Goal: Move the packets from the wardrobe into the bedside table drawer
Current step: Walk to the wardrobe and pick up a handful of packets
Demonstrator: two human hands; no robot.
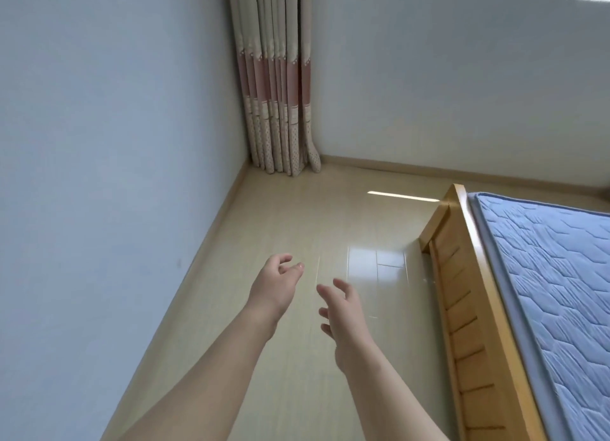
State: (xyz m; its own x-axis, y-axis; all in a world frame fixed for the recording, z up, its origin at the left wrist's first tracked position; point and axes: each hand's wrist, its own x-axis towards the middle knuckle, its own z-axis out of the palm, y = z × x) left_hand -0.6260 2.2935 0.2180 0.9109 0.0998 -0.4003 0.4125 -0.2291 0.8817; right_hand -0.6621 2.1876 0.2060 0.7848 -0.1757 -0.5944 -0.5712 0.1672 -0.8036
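Both empty, the left hand (275, 284) and right hand (343, 312) reach out over the floor (297, 209), fingers loosely spread, touching nothing.

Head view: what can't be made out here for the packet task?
- Wardrobe, packets, bedside drawer: none in the head view; all lie outside the frame.
- Bed: cut off by right and bottom edges.
- Curtain: top cut by upper edge.
- Left hand, right hand: palms face away, hidden.

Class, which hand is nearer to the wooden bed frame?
Right. The right hand is left of the bed frame; the left hand is farther left, toward the wall.
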